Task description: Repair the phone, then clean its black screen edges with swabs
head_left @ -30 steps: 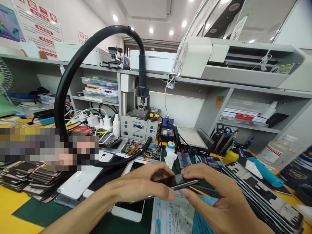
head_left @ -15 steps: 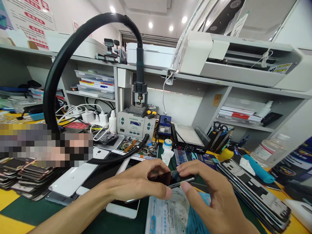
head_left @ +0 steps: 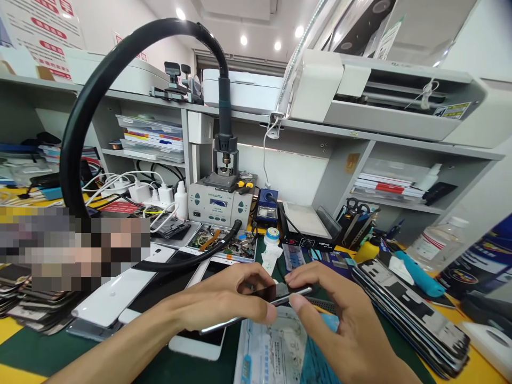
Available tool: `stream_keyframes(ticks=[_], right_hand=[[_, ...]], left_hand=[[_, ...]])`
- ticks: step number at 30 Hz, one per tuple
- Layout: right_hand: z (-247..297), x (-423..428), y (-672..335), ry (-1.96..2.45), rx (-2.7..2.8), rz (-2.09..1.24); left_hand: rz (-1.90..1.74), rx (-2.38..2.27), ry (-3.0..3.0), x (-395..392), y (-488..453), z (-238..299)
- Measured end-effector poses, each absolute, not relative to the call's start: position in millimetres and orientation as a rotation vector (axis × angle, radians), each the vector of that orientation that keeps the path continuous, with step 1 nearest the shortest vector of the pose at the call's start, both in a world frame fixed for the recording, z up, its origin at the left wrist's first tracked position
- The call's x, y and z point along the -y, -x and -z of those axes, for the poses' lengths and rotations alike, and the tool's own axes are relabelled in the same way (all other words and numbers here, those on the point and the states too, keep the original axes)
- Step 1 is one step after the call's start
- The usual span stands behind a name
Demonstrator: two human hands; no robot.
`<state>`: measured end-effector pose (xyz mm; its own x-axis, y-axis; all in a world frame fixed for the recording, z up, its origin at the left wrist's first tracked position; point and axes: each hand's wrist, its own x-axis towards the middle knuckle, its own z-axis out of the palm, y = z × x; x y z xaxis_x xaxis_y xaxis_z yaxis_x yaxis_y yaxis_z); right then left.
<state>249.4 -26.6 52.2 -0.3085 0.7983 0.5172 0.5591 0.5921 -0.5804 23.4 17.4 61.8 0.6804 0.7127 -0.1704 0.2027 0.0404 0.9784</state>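
A smartphone (head_left: 276, 292) with a dark glossy face and a silvery edge lies tilted between my hands, above the bench. My left hand (head_left: 228, 298) grips its left part, thumb along the near edge and fingers curled over the far side. At the phone's right end, my right hand (head_left: 344, 314) pinches it between thumb and fingertips. Much of the phone is hidden by my fingers. Below it are a white phone (head_left: 196, 349) with a dark screen and a blue-and-white plastic packet (head_left: 260, 346).
A hot-air station (head_left: 214, 205) with a looping black hose (head_left: 66, 138) stands behind. More phones (head_left: 114, 293) lie to the left, a stack of phone frames (head_left: 412, 314) to the right. A tray of small parts (head_left: 220, 240) and a clear bottle (head_left: 438, 242) are also on the bench.
The whole view has shifted slightly, so the bench things appear a little further left. Both hands keep hold of the smartphone, which looks slightly flatter.
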Motion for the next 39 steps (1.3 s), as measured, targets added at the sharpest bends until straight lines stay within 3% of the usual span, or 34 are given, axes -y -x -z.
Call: stream_keyframes(ticks=[7,12,17,24,39], right_hand=[[-52,17,-261,1.011,1.812,-0.365],[-73,-13,-313,1.263,1.621,-0.281],[-85,-32,-348,1.672,1.954,-0.535],[-77,-25,-348,1.887,2.438,-0.938],[-64,-35,-354,1.990,2.583,-1.036]], left_hand=[[-0.507,-0.748,-1.426,-17,-22,-57],[-0.702,-0.671,-1.164,-24,-25,-49],[-0.827,-0.638,-0.890,-24,-28,-49],[-0.868,-0.598,-0.705,-22,-32,-47],[-0.871,-0.622,-0.736,-20,-35,-44]])
